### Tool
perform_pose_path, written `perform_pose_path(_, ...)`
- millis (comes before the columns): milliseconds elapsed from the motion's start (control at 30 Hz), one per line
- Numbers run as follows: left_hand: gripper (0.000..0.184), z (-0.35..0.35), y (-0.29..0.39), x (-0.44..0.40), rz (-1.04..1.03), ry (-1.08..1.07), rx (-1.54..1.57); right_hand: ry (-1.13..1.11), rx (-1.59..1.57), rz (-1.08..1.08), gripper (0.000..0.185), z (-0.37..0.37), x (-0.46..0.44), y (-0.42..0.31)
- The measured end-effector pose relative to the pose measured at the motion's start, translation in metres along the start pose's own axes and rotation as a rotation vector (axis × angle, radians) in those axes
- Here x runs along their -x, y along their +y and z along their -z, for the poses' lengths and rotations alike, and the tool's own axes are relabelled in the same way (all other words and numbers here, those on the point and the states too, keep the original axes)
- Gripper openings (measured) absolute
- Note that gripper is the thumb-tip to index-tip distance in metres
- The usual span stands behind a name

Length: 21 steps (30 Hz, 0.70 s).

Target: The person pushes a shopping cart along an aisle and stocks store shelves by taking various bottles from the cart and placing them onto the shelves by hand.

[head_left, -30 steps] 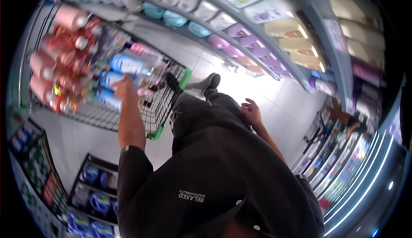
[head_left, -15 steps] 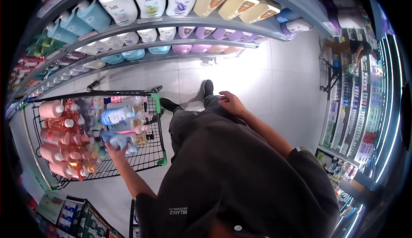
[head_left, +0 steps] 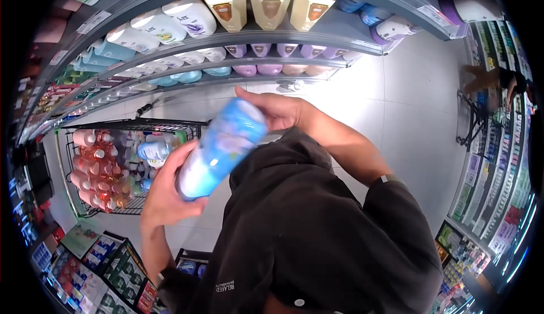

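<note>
A blue-and-white bottle (head_left: 221, 149) with a pale flower picture is held slanted in front of my body, slightly smeared by motion. My left hand (head_left: 167, 192) is wrapped round its lower end, thumb on the near side. At the upper end is my right hand (head_left: 277, 110), its fingers against the bottle and partly hidden behind it. To the left stands a black wire shopping cart (head_left: 127, 205) with green corners. Inside it lie several pink-orange pump bottles (head_left: 88, 164) and another blue bottle (head_left: 152, 150).
Shelves (head_left: 334, 39) ahead carry rows of white, gold, purple and teal bottles. At the right, a person (head_left: 501, 81) stands beside another cart (head_left: 473, 115) near a stocked shelf. Boxed goods (head_left: 122, 280) are at the lower left. Pale floor tiles (head_left: 411, 81) run between the shelves.
My left hand has lifted the blue-and-white bottle out of the cart and brought it before me. My right hand has come up from beside my leg to the bottle's upper end.
</note>
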State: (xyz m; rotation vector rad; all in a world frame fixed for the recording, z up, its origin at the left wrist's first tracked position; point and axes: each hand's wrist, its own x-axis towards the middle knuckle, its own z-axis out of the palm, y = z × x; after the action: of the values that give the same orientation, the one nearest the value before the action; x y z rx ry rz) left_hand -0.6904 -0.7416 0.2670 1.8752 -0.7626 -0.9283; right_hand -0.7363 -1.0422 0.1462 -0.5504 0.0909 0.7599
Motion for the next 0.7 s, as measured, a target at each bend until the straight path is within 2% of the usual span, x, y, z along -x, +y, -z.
perform_pose_path(67, 0.089, -0.024, 0.063, -0.051, -0.346, -0.145, -0.488, -0.048, 0.013, -0.003, 0.08, -0.007, 0.054, -0.009)
perform_pose_path(100, 0.088, -0.04, 0.088, -0.075, -0.423, -0.232, -0.642, -0.019, 0.063, -0.002, 0.082, -0.002, 0.083, -0.013)
perform_pose_path(133, 0.077, -0.056, 0.111, -0.097, -0.506, -0.312, -0.706, -0.187, 0.112, 0.054, 0.077, 0.008, 0.101, -0.016)
perform_pose_path(167, 0.067, -0.072, 0.134, -0.118, -0.591, -0.405, -0.756, -0.242, 0.335, 0.147, 0.075, 0.025, 0.116, -0.021)
perform_pose_path(200, 0.058, -0.094, 0.148, -0.132, -0.667, -0.422, -0.875, -0.245, 0.427, 0.213, 0.075, 0.038, 0.134, -0.021)
perform_pose_path(233, 0.058, -0.119, 0.148, -0.145, -0.837, -0.334, -1.089, -0.241, 0.518, 0.28, 0.076, 0.051, 0.153, -0.022)
perform_pose_path(267, 0.058, -0.138, 0.143, -0.158, -1.008, -0.231, -1.305, -0.173, 0.482, 0.326, 0.076, 0.063, 0.174, -0.019)
perform_pose_path(300, 0.058, -0.148, 0.142, -0.167, -1.018, -0.159, -1.236, -0.108, 0.444, 0.375, 0.076, 0.076, 0.194, -0.013)
perform_pose_path(367, 0.057, -0.161, 0.14, -0.177, -1.017, -0.025, -1.099, 0.029, 0.29, 0.46, 0.075, 0.092, 0.224, 0.0)
perform_pose_path(400, 0.06, -0.168, 0.135, -0.179, -0.859, -0.003, -0.908, 0.102, 0.177, 0.494, 0.075, 0.096, 0.236, 0.006)
perform_pose_path(467, 0.067, -0.204, 0.096, -0.197, -0.531, 0.257, -0.394, 0.247, 0.037, 0.601, 0.076, 0.1, 0.245, 0.015)
perform_pose_path(533, 0.081, -0.238, 0.071, -0.221, -0.242, 0.155, -0.06, 0.398, -0.018, 0.74, 0.077, 0.103, 0.249, 0.018)
perform_pose_path(567, 0.089, -0.247, 0.055, -0.236, -0.152, -0.026, 0.033, 0.445, 0.012, 0.779, 0.079, 0.104, 0.251, 0.015)
perform_pose_path(600, 0.087, -0.258, 0.056, -0.246, -0.15, -0.141, 0.275, 0.508, 0.057, 0.83, 0.079, 0.105, 0.25, 0.012)
perform_pose_path(667, 0.085, -0.268, 0.058, -0.267, -0.172, -0.04, 0.212, 0.633, 0.15, 0.938, 0.078, 0.11, 0.245, 0.007)
perform_pose_path(700, 0.081, -0.273, 0.047, -0.282, -0.149, 0.016, 0.188, 0.704, 0.237, 0.989, 0.07, 0.113, 0.241, 0.003)
